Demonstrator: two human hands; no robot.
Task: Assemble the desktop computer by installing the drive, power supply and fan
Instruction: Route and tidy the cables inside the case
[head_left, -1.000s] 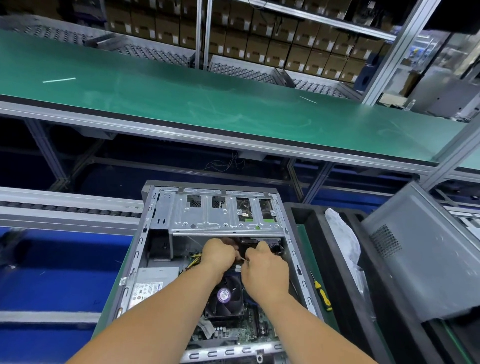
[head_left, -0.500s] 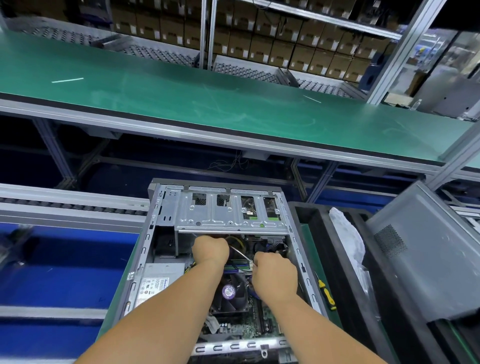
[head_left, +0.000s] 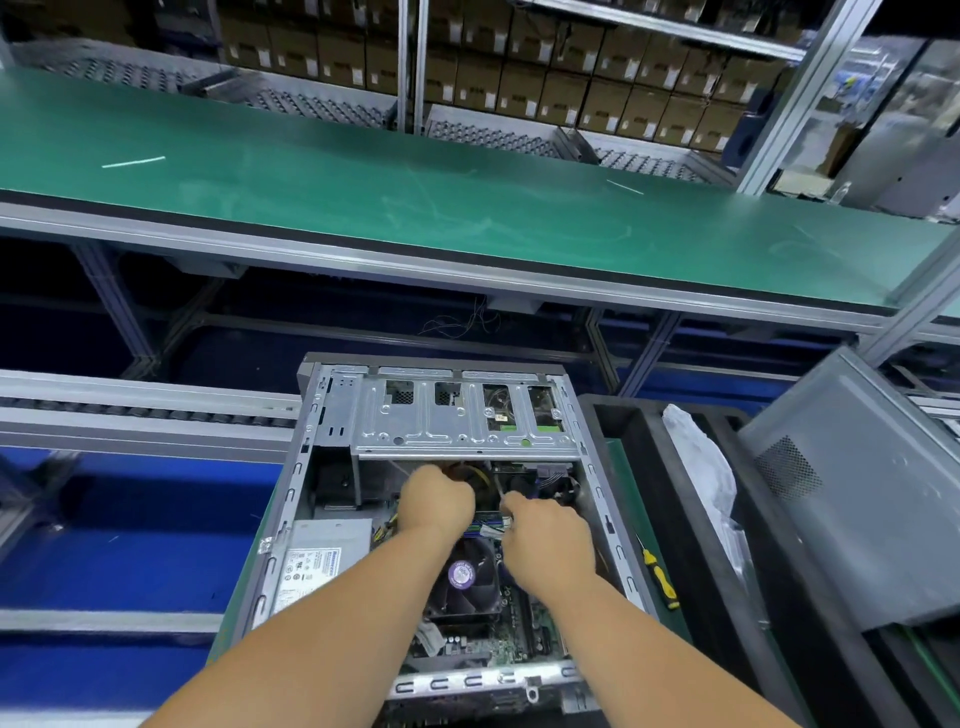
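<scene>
An open grey computer case (head_left: 291, 499) lies on its side in front of me. A silver drive cage (head_left: 467, 421) spans its far end. The power supply (head_left: 311, 566) with a white label sits at the left. A black CPU fan (head_left: 462, 577) with a purple sticker sits on the motherboard (head_left: 498, 649). My left hand (head_left: 436, 501) is curled in a fist just below the cage, around cables that I mostly cannot see. My right hand (head_left: 545, 535) pinches a small white connector (head_left: 493, 530) beside it.
A yellow-handled screwdriver (head_left: 657, 577) lies in the black tray (head_left: 623, 415) right of the case. A white plastic bag (head_left: 701, 467) and a grey side panel (head_left: 857, 493) stand further right. A green conveyor belt (head_left: 467, 208) runs across behind, with stacked cardboard boxes (head_left: 571, 78) beyond.
Both hands have drawn slightly apart and shifted lower in the case; the right hand now pinches a white connector, with coloured wires showing between the hands.
</scene>
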